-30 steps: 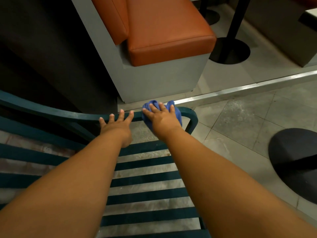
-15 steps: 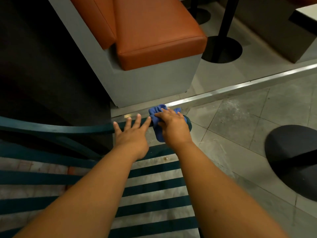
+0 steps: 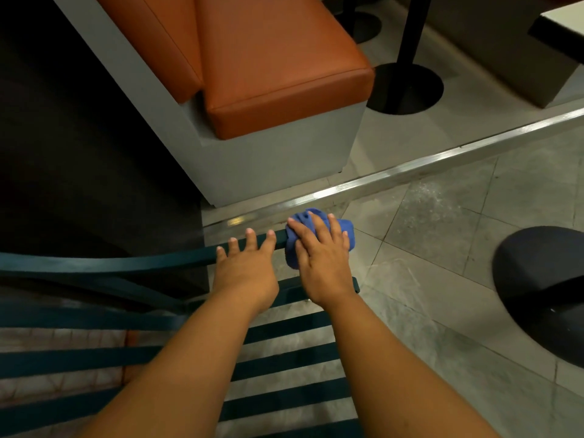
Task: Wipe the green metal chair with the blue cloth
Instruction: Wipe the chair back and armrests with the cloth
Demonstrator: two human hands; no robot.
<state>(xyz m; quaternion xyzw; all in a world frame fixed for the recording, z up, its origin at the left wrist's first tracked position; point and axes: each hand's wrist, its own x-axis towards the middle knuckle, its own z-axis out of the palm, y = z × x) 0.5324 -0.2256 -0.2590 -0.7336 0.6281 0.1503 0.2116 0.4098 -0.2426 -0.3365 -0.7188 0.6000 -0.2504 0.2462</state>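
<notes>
- Since a second ago: right hand (image 3: 324, 257) and blue cloth (image 3: 347, 230) have slid along the top rail toward the chair's rounded corner; left hand (image 3: 245, 267) has followed, now just beside the cloth.
- Right hand: fingers spread, palm pressing the bunched cloth onto the rail. No pinch, cloth trapped under palm and fingers.
- Left hand: flat, fingers spread, resting on the rail and steadying it; holds nothing.
- Green metal chair (image 3: 104, 267) sits directly below the camera; slatted part fills the lower left, rail runs left to right across mid-frame and ends at the corner under the cloth.
- Key relation: rail's long axis runs sideways in front of both hands. Cloth is at its right end, so the unwiped run lies either round the corner and down, or back left past the left hand. Right hand is nearer the corner; my guess is it takes the bend next.
- Slats below look untouched; judging the task as early to mid.
- Risk: cloth slipping off the rounded corner onto the floor tiles (image 3: 442, 235).
- No readable brands, labels or text anywhere.
</notes>
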